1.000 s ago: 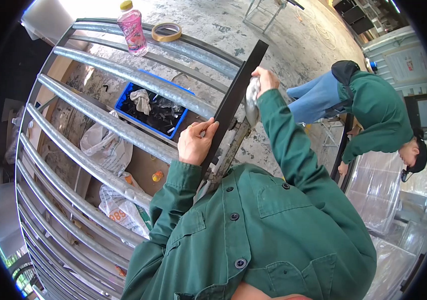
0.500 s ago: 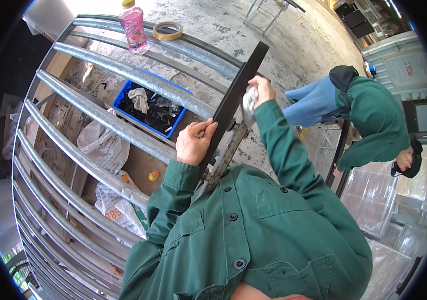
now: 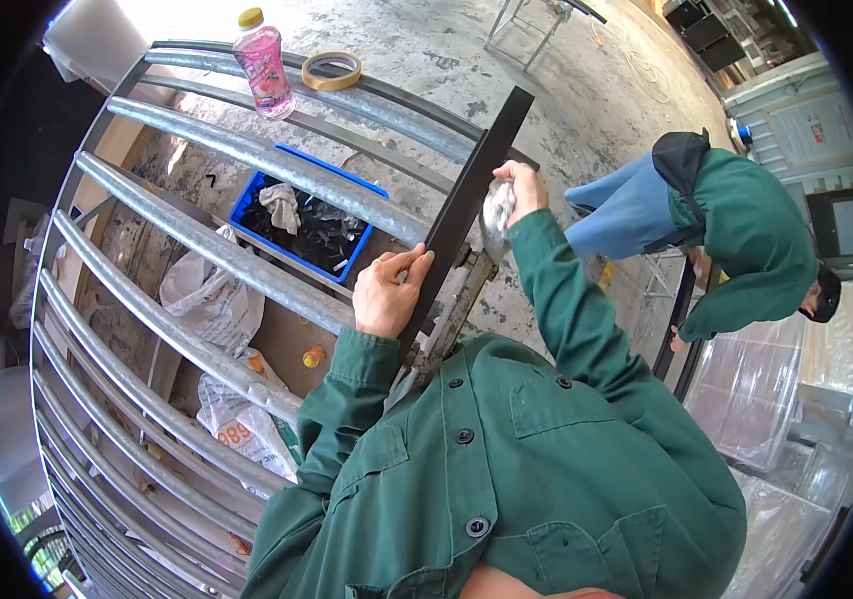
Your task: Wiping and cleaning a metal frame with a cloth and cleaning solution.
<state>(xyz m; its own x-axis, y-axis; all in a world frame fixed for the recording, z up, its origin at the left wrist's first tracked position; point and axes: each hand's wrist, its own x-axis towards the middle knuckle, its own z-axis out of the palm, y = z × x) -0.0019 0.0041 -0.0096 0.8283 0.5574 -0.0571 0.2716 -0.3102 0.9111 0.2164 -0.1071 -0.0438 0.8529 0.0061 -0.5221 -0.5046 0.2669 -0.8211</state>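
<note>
A long, flat black bar (image 3: 478,170) lies slanting across the near right end of a rack of grey metal tubes (image 3: 237,135). My left hand (image 3: 387,295) is closed at the bar's left edge, with thumb and forefinger together on it. Farther up, on the bar's right side, my right hand (image 3: 526,192) grips a wadded white-grey cloth (image 3: 497,210) close against the bar. The palm side of the right hand is hidden. Under the bar, near my body, a worn metal support (image 3: 458,299) shows.
On the rack's far tubes stand a pink bottle (image 3: 264,70) with a yellow cap and a tape roll (image 3: 332,71). Below are a blue bin (image 3: 360,250) of black pieces and plastic bags (image 3: 212,295). At right, a co-worker (image 3: 746,215) bends over another dark bar (image 3: 681,314).
My right hand and the cloth have shifted slightly toward me along the bar. The left hand stays at nearly the same spot. The co-worker's head has dipped a little out to the right.
</note>
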